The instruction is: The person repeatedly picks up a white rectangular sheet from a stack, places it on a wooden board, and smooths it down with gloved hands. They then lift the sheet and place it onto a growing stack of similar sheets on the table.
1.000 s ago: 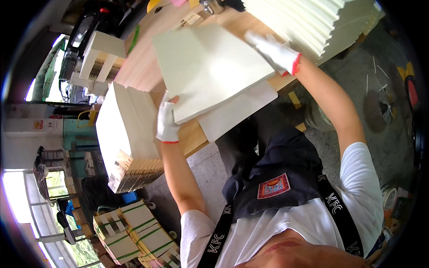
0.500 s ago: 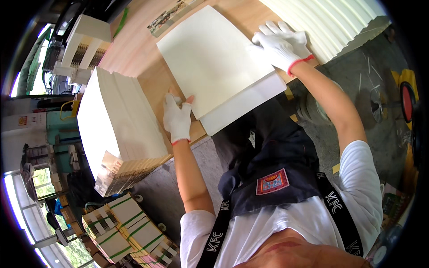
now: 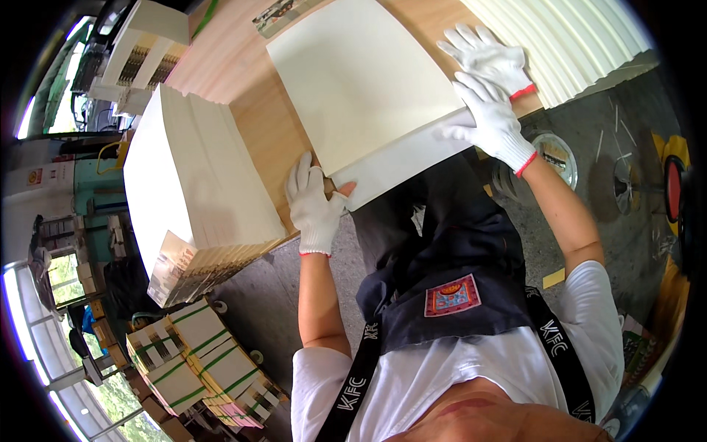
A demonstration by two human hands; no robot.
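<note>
A stack of large cream-white sheets point(image 3: 361, 81) lies on the wooden table in front of me, with a white front side point(image 3: 401, 163) facing me. My left hand point(image 3: 313, 202), in a white glove with bare thumb tip, is at its near left corner. Its fingers point along the left side, and the thumb reaches toward the front edge. At the near right corner, my right hand point(image 3: 492, 121) has its gloved fingers spread against the stack. Just beyond it lies a loose white glove point(image 3: 486, 57) with a red cuff.
A tall pile of white sheets point(image 3: 213, 169) with printed edges stands at left. Corrugated white material point(image 3: 567, 44) fills the far right. A small printed bundle point(image 3: 283, 16) sits at the back. Strapped bundles point(image 3: 199, 361) are low on the left; a fan-like object point(image 3: 670, 169) stands right.
My right hand has drawn back from over the loose glove to the stack's near right corner. My left hand has shifted right, its thumb now by the front edge. The view has shifted slightly.
</note>
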